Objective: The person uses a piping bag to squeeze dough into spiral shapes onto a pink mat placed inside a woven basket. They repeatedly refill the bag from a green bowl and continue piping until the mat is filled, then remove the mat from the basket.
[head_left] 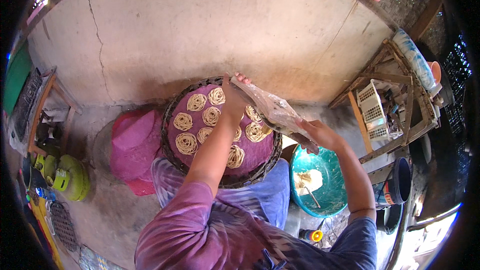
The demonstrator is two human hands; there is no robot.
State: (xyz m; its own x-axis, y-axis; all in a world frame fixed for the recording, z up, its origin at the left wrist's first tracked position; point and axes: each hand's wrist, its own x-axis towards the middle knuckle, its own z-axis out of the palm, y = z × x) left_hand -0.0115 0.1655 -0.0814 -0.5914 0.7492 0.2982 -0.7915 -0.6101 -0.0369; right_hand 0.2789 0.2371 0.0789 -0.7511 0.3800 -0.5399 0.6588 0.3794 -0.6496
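Note:
Both my hands grip a long, flat, dark tool covered with clear plastic [272, 106], held slantwise over a round woven tray [168, 146]. My left hand [236, 92] is closed around its far upper end, and my right hand [320, 134] is closed around its near right end. A purple cloth or sheet [201, 162] lines the tray. On it lie several pale coils of noodle-like dough strands [186, 143]. My left forearm hides part of the tray and some coils. The tool's underside is partly hidden.
At my right stands a teal basin [295, 195] holding pale dough [308, 180] and a thin-handled utensil. Pink-purple sacks [134, 145] lie left of the tray. Green gas cylinders [75, 177] stand farther left. A wooden rack [360, 120] with a white basket is at right; a wall rises behind.

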